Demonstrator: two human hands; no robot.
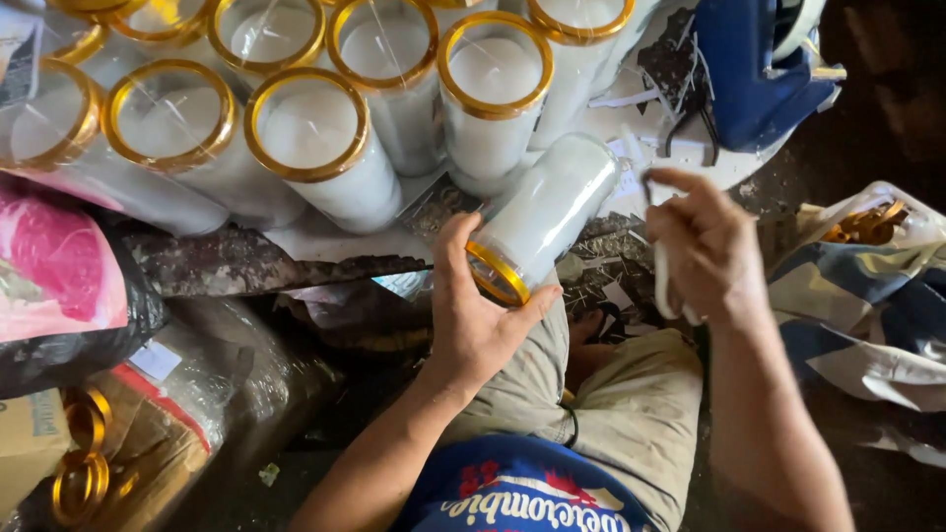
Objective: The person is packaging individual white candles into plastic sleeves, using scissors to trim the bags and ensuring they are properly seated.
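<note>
left hand [473,315] clasped around a tilted wax-filled glass candle jar [540,219], right hand [702,246] pinching a white strip [662,281]

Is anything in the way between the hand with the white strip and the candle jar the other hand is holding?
Nothing visible: open space lies between the right hand with its white strip and the tilted candle jar in the left hand.

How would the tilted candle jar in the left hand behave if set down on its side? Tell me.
The candle jar is a smooth cylinder, so it would probably roll. Its clear wall looks like glass, likely fragile and slippery. Filled with white wax, it probably feels heavy; the left hand supports its gold-rimmed end.
</note>
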